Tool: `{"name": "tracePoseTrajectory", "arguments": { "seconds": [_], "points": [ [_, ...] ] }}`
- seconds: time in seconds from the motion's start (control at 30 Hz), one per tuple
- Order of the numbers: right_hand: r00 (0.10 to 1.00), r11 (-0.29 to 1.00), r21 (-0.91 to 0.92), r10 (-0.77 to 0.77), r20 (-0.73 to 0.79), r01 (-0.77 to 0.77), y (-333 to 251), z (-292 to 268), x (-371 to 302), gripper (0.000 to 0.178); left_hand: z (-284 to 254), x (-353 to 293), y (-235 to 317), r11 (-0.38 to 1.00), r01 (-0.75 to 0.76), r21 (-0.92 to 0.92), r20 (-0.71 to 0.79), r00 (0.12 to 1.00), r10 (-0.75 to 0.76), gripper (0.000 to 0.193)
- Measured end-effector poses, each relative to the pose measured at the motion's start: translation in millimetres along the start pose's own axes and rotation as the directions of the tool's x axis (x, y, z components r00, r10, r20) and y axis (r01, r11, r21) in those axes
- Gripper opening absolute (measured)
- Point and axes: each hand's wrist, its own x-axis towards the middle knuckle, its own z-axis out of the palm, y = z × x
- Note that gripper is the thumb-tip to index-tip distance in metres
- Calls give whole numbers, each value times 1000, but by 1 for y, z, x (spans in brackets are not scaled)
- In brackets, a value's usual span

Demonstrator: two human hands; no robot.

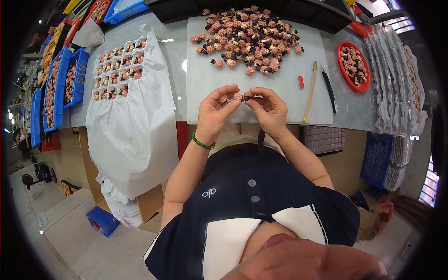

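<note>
Between my hands, over the near edge of the work table, is a small pink, knobbly figurine (238,96) with a dark end. My left hand (212,114) pinches its pink part between thumb and fingers. A second pink knobbly piece (223,100) shows inside the curl of the left fingers. My right hand (270,112) is closed on the dark end, fingertips meeting my left ones. Beyond them, a big heap of similar pink, cream and dark figurines (247,39) lies on a white sheet (200,74).
At left, a divided tray of figurines (116,70) rests on white wrapping (135,116). Blue bins (77,77) stand farther left. To the right lie a red block (301,82), a pencil-like stick (310,93), a black pen-like tool (329,88), a red bowl (340,58) and stacked clear trays (389,84).
</note>
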Motion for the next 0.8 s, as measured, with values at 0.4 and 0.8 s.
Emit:
{"name": "tracePoseTrajectory", "arguments": {
  "seconds": [0.4,0.8],
  "points": [
    [784,730,-675,-480,-395,107,-63,-217,63,13,46,2,-25,992,105,68,-29,994,-103,26],
    [873,-378,-885,-484,-60,-270,-49,-297,103,14,34,2,-15,989,112,97,-42,993,-109,23]
  ]
}}
